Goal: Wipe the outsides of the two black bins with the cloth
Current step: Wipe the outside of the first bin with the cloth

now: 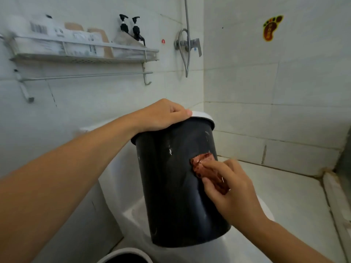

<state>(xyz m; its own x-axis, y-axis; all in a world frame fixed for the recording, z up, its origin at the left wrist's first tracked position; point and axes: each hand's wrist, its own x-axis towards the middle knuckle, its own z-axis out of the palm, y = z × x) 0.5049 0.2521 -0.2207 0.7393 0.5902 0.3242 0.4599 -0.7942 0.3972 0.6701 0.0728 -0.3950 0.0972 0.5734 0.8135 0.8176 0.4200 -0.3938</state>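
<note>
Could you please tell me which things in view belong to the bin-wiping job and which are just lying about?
In the job:
black bin, steadied by left hand
reddish cloth in right hand
second bin, bottom edge

Lying about:
pump bottles
wall shelf
shower mixer
foot sticker

The black bin (176, 186) with its white rim stands tilted on the toilet lid, my left hand (163, 115) gripping its top. My right hand (229, 188) presses the bunched reddish cloth (202, 162) against its side. A second bin's rim (123, 256) shows below.
</note>
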